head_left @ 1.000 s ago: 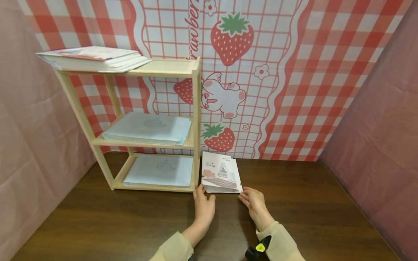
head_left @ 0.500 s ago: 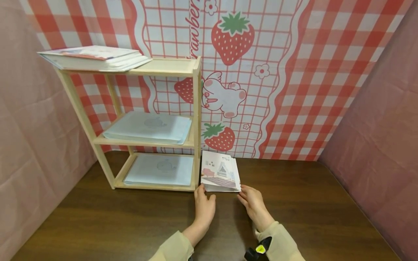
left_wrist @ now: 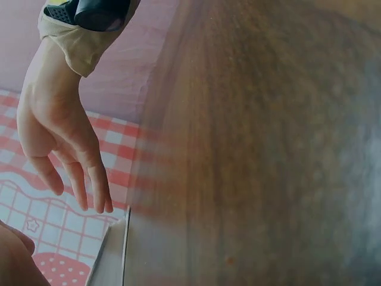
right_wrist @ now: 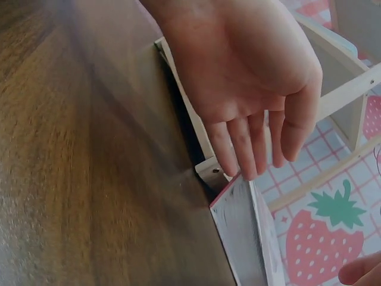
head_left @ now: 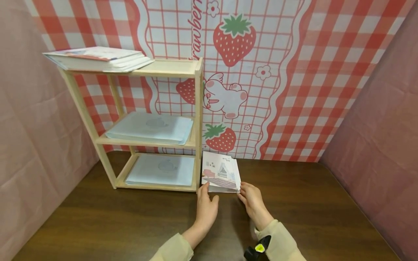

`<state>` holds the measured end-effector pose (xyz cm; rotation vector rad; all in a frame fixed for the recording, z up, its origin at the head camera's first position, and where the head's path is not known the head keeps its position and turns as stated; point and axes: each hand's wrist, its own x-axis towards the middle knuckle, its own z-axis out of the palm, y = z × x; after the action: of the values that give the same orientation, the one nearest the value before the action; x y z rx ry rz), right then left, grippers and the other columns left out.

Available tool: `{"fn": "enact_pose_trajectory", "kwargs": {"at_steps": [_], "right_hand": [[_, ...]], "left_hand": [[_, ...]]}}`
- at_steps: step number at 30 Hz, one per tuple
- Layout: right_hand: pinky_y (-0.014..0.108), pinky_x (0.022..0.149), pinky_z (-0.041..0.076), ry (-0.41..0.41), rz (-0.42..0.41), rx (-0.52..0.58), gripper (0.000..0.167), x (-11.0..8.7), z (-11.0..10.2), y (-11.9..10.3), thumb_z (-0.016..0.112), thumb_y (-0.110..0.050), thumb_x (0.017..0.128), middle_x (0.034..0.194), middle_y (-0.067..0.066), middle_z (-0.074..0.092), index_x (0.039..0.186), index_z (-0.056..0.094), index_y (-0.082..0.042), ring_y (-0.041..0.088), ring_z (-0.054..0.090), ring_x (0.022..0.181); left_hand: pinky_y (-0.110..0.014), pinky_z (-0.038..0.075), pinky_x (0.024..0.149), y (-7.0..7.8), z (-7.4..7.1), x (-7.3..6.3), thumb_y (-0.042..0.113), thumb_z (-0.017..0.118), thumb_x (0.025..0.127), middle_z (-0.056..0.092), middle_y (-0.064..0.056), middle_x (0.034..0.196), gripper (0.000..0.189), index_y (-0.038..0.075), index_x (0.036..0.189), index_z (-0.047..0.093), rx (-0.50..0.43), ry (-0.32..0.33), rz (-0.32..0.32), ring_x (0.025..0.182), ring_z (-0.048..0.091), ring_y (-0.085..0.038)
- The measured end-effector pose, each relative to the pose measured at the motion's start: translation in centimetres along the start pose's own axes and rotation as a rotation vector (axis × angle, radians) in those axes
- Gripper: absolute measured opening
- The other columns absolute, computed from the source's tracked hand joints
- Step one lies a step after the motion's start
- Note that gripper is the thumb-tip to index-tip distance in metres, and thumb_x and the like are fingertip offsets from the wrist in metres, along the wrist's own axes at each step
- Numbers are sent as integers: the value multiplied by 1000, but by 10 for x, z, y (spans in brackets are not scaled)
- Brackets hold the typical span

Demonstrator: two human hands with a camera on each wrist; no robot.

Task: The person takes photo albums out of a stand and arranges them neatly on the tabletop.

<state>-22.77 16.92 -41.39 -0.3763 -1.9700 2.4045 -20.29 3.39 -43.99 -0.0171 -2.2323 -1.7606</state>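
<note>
Left hand [head_left: 208,208] shifted rightward, beside shelf [head_left: 199,119].

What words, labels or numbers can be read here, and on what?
"rawber": red script on the red-and-white strawberry-print backdrop; the word's ends are out of sight.
Too small to read: dark characters on the white booklets with a pink-and-grey cover picture.
Also unreadable: any marks on the black wrist device with a yellow patch.
Blurred: any print on the white books atop the pale wooden shelf, or the light-blue whale-picture stacks below.
</note>
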Motion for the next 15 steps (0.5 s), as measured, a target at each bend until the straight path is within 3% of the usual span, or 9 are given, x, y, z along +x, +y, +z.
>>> {"fn": "enact_pose_trajectory", "kwargs": {"at_steps": [5, 10, 15], "right_hand": [[43, 104, 32, 8, -19, -37, 45, 0, 2, -6, 31, -1, 91, 133, 32, 30, 131, 26, 19, 37, 33, 122], [37, 98, 38, 19, -27, -47, 44, 0, 5, -13, 34, -1, 90, 130, 29, 34, 130, 31, 18, 34, 36, 118], [44, 104, 31, 3, -24, -26, 45, 0, 6, -16, 33, 0, 90, 131, 30, 32, 131, 29, 18, 37, 32, 122]], "left_hand": [[-47, 42, 90, 5, -4, -1, -2, 54, 80, 43, -22, 127, 51, -9, 129, 41, 20, -40, 26, 109, 47, -38], [-48, 41, 93, 13, -8, 2, 0, 54, 82, 46, -21, 126, 46, -8, 127, 45, 62, -64, 91, 113, 46, -37], [-46, 41, 93, 21, -12, 7, -2, 55, 81, 49, -19, 123, 44, -5, 124, 49, 77, -45, 141, 113, 47, -34]]}}
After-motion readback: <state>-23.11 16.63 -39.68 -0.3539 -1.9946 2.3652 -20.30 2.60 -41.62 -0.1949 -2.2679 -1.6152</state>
